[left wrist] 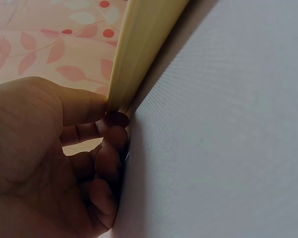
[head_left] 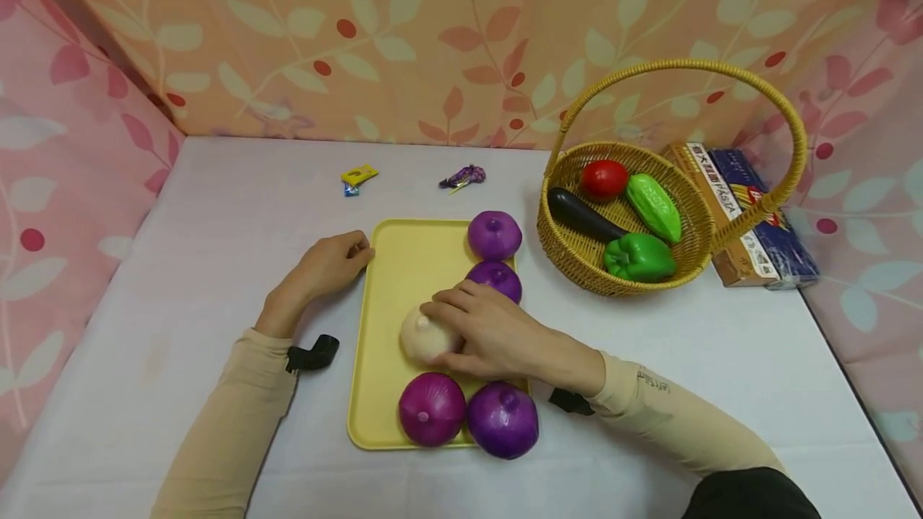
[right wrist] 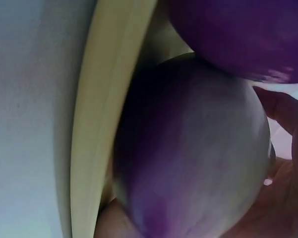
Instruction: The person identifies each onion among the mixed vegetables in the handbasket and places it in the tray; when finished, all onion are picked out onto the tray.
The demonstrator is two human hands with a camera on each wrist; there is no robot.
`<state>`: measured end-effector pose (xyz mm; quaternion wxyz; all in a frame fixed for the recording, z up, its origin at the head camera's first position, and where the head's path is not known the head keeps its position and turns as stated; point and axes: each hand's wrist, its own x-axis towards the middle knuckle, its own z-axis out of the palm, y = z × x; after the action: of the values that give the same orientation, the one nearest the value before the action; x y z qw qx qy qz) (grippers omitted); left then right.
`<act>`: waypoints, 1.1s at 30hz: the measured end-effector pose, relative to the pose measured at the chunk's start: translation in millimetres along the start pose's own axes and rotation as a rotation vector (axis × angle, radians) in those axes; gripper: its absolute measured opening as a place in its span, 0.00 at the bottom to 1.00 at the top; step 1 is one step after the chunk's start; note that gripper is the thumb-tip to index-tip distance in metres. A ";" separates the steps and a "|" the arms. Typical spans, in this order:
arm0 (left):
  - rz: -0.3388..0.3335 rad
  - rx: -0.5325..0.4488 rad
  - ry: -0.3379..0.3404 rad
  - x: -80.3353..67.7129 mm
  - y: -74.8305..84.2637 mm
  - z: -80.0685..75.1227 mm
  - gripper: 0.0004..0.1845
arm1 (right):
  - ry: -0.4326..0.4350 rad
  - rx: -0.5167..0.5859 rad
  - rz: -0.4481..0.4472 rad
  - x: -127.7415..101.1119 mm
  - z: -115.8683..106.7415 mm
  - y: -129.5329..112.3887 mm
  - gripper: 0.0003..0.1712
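Observation:
A yellow tray (head_left: 404, 279) lies in the middle of the white table. On it are a white onion (head_left: 421, 336) and several purple onions, two at the far right (head_left: 494, 234) and two at the near edge (head_left: 431, 408). My right hand (head_left: 461, 327) lies over the white onion, its fingers and thumb curled round it. My left hand (head_left: 353, 251) is at the tray's far left corner. In the left wrist view, the left hand (left wrist: 106, 119) pinches the tray's rim (left wrist: 139, 49). The right wrist view is filled by a purple onion (right wrist: 188, 148) beside the tray's rim (right wrist: 104, 99).
A wicker basket (head_left: 562, 251) with a tall handle stands to the right, holding a tomato (head_left: 604, 179), an eggplant (head_left: 580, 215), a cucumber (head_left: 653, 207) and a green pepper (head_left: 638, 256). Pasta boxes (head_left: 750, 215) lie behind it. Two small wrappers (head_left: 358, 176) (head_left: 463, 176) lie at the back.

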<state>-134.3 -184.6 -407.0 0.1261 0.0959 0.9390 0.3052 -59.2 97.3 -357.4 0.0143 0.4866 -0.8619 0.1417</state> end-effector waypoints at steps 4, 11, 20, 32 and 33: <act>0.004 0.004 0.003 -0.1 0.6 -0.4 0.10 | -0.051 0.016 -0.009 -1.0 0.1 -1.6 0.32; -0.002 0.020 -0.002 0.1 -0.2 -1.4 0.10 | -0.067 -0.016 -0.019 -2.8 1.6 -2.1 0.33; -0.004 0.015 -0.001 -1.0 0.7 -3.1 0.10 | -0.071 -0.029 -0.016 -3.3 1.6 -2.9 0.34; -0.017 0.010 -0.004 -2.6 0.2 -3.9 0.10 | -0.040 -0.014 -0.003 -5.1 -7.2 -2.4 0.33; -0.020 0.010 -0.006 -2.7 0.2 -3.9 0.11 | -0.022 -0.006 0.004 -5.8 -10.0 -0.9 0.33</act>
<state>-132.8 -187.3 -403.3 0.1316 0.0880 0.9411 0.2988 -56.6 104.2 -348.6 0.0062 0.4864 -0.8634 0.1337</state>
